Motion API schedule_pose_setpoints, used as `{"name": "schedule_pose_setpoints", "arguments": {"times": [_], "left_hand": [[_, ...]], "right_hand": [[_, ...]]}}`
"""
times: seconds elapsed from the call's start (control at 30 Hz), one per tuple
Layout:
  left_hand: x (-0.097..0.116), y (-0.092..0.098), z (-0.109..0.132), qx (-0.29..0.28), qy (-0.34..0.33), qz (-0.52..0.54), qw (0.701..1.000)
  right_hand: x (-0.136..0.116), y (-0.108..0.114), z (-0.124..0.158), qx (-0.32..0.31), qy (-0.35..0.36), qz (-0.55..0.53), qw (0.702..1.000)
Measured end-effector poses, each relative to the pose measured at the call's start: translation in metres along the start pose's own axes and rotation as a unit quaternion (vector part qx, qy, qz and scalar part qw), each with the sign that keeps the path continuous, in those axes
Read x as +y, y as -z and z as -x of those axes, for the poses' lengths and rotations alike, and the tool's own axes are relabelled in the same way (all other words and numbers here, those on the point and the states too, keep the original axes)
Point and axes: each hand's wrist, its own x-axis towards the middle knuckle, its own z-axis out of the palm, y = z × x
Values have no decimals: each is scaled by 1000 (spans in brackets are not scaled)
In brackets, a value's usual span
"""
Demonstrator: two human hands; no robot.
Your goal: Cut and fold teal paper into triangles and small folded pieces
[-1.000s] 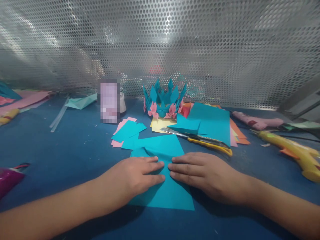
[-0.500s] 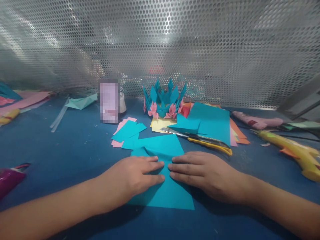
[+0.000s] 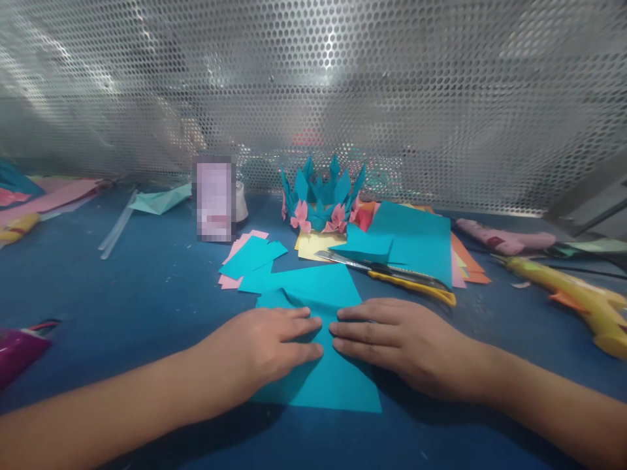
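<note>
Near the front edge of the table (image 3: 147,294), both hands lie flat on a teal sheet (image 3: 333,385). The left hand (image 3: 264,346) and the right hand (image 3: 396,339) are open, with fingers stretched and the fingertips almost meeting. They grasp nothing and only press the paper down, it seems to keep a folded flap flat. The sheet lies at the middle of the table.

Just behind the right hand lies a yellow cutter (image 3: 392,274), within easy reach. Behind the left hand are small teal and pink pieces (image 3: 249,258). Farther back, a paper stack (image 3: 416,238) and a paper crown (image 3: 321,196) sit near the back edge, before the mesh wall (image 3: 343,78). A glue gun (image 3: 573,294) lies near the right edge.
</note>
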Motion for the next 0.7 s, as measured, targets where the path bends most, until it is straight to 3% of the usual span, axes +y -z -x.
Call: {"name": "schedule_pose_setpoints", "arguments": {"times": [0.5, 0.7], "left_hand": [[4, 8, -8, -19, 32, 20, 999], [4, 14, -13, -38, 46, 37, 998]], "right_hand": [[1, -1, -1, 10, -4, -28, 1000], [-4, 1, -8, 33, -49, -7, 998]]}}
